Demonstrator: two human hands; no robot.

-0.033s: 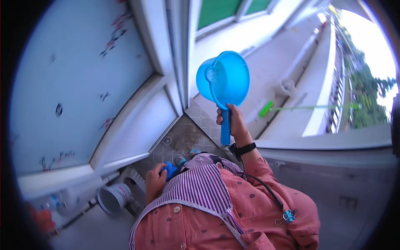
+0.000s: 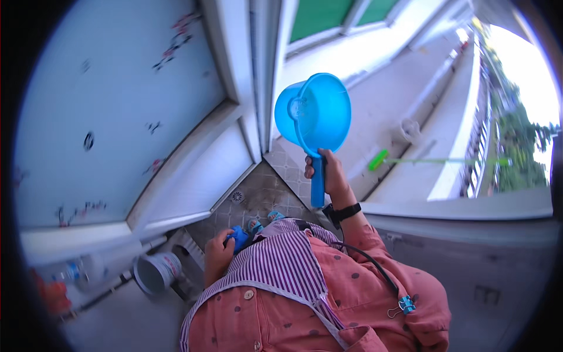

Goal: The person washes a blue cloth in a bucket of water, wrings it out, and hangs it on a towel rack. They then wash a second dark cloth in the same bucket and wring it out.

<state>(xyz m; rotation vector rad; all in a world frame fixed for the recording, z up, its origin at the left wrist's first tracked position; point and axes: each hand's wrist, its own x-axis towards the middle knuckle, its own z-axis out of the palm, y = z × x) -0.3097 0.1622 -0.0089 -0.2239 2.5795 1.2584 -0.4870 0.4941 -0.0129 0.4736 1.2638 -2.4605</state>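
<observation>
My right hand is raised in front of me and grips the straight handle of a blue plastic dipper. Its round bowl stands upright above my fist, the opening turned to the left. A black watch sits on that wrist. My left hand hangs low by my waist, closed around a small blue object whose shape I cannot make out. A striped apron over a pink dotted shirt fills the lower part of the view.
Below me is a tiled floor with a round drain. A grey-white bucket stands at the lower left by a white tiled wall. A green-headed brush with a long handle lies on the ledge to the right.
</observation>
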